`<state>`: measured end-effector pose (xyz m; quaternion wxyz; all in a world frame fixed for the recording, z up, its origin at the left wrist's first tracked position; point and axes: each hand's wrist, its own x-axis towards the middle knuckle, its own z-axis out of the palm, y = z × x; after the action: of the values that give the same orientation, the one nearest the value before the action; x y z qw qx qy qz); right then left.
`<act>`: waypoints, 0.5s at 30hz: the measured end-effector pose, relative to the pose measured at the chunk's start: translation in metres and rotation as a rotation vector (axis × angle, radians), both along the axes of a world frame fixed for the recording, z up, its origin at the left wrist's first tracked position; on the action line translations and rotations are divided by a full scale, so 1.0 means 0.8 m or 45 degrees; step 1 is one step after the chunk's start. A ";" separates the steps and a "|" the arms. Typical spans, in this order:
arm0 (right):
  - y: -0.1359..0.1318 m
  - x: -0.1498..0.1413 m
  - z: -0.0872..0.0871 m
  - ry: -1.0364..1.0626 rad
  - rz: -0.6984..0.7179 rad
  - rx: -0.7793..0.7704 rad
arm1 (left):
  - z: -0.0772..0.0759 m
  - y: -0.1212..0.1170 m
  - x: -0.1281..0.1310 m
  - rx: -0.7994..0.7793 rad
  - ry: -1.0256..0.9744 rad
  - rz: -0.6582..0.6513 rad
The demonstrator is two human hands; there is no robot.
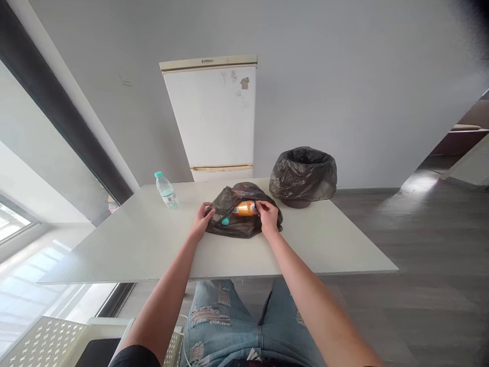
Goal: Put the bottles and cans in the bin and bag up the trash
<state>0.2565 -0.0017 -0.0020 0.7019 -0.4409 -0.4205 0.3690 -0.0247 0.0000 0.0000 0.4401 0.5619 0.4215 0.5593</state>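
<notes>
A black plastic bag [244, 229] lies on the white table in front of me, its mouth spread. An orange drink can [244, 208] rests on its side in the opening. My right hand [268, 216] has its fingers closed on the can's right end, beside the bag's edge. With its fingers pinched, my left hand [202, 219] grips the left edge of the bag. Between the hands, a turquoise cap [225, 221] shows by the bag's plastic; whatever it belongs to is hidden. Other contents of the bag cannot be made out.
A clear water bottle [167, 192] with a turquoise cap stands on the white table [164, 255] at the left. At the back right is a bin lined with a black bag [303, 176]. Behind the table stands a white refrigerator [214, 117]. A perforated plastic basket [46, 341] sits lower left.
</notes>
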 end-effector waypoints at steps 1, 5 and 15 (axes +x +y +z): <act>0.000 0.000 0.001 0.052 0.033 0.004 | 0.001 0.000 0.000 0.014 -0.027 -0.004; -0.006 -0.002 0.008 0.210 0.248 0.009 | 0.009 -0.002 -0.005 0.096 -0.207 0.032; -0.027 -0.023 0.019 0.214 0.855 -0.046 | 0.014 -0.009 -0.002 0.019 -0.368 -0.494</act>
<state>0.2384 -0.0234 0.0131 0.5655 -0.2581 -0.4763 0.6218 -0.0266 -0.0072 0.0113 0.5911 0.5496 0.2341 0.5420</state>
